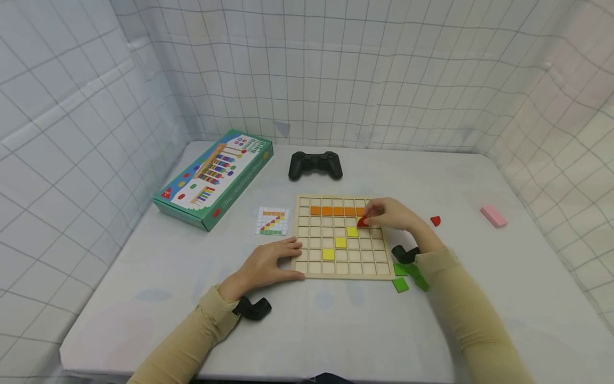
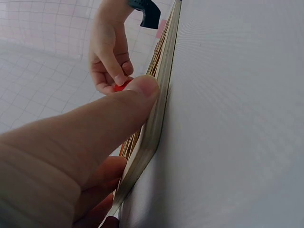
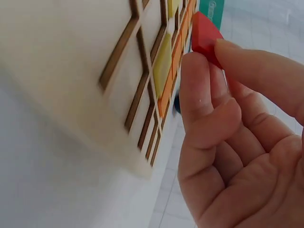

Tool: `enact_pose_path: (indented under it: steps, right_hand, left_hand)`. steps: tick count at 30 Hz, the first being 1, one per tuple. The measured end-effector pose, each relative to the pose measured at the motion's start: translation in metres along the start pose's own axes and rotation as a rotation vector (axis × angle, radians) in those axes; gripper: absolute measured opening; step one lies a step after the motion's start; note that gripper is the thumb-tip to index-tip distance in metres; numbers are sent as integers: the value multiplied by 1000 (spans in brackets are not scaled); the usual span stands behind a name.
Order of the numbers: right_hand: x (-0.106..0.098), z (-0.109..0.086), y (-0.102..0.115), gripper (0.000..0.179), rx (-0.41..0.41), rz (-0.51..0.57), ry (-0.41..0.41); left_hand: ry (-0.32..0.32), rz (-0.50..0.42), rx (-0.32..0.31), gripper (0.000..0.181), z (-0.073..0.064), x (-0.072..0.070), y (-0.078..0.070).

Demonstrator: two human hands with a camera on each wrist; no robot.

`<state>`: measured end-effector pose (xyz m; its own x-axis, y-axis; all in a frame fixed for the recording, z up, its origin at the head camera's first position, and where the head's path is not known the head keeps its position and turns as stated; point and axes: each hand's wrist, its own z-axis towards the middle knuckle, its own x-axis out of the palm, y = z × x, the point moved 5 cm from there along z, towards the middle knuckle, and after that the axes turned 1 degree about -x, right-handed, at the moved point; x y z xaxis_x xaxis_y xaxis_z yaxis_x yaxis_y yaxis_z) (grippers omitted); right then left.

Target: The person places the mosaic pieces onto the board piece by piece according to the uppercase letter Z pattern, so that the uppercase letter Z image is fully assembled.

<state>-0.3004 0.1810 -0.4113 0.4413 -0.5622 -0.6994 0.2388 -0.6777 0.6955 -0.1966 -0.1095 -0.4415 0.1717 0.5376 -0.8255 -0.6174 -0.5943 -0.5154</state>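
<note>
A wooden grid board [image 1: 342, 276] lies flat on the table, holding a row of orange squares [image 1: 333, 211] and a diagonal of yellow squares [image 1: 340, 242]. Between thumb and fingers, my right hand [image 1: 390, 215] pinches a red rounded-corner piece [image 3: 205, 38] over the board's upper right, close to the orange row's end and a yellow square. My left hand [image 1: 266, 264] rests at the board's lower left, fingers spread across the left rim. Its thumb [image 2: 142, 88] presses on the front edge. A printed pattern card [image 1: 272, 221] lies left of the board.
Another red piece [image 1: 435, 221] lies to the right, and several green squares [image 1: 400, 285] sit by the board's lower right corner. A pink block [image 1: 493, 216] is farther right. Behind stand a game box [image 1: 216, 181] and a black game controller [image 1: 315, 164].
</note>
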Motion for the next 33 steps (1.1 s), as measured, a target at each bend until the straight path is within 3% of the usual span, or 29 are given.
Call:
enact_pose_path:
  steps: [8,19,27,33]
  right_hand:
    - [9,22,9,14,-1,-12,4]
    - [13,26,12,16,60,-135,30]
    - [-8,6,15,33,52,-112,-70]
    - [-31,-20,11,41,29,15,-176]
  left_hand:
    - [14,-6,-18,64,1,1,-1]
    - [-2,-7,-7,64,1,0,-3]
    - [-16,0,8,64,0,-1,-4]
    - [-6,6,-4,65,0,-1,-1]
